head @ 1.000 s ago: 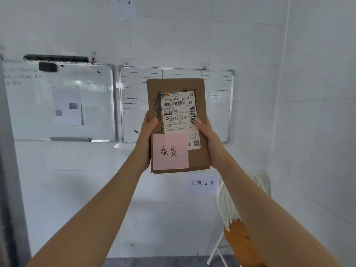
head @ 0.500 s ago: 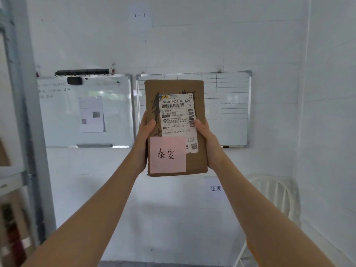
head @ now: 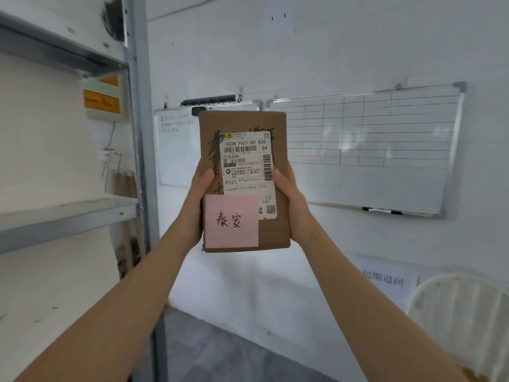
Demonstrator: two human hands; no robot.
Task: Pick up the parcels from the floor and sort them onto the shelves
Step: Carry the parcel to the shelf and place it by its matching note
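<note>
One parcel (head: 243, 180), two hands, left hand (head: 199, 205), right hand (head: 289, 199), both gripping.

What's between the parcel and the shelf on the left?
In the head view, only the left hand gripping the parcel, then the shelf unit's grey upright post. Behind that gap hangs a small whiteboard.

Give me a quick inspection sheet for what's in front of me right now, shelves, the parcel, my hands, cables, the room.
Surface: metal shelf at left, its visible part bare.
Job's things: brown parcel held upright, shipping label and pink note facing the camera.
Clutter: nothing seen on the shelf.
Grippers: left hand and right hand clasp the parcel's sides.
Cables: thin wire hangs below a wall box.
Surroundings: two whiteboards, white chair, grey floor.
</note>
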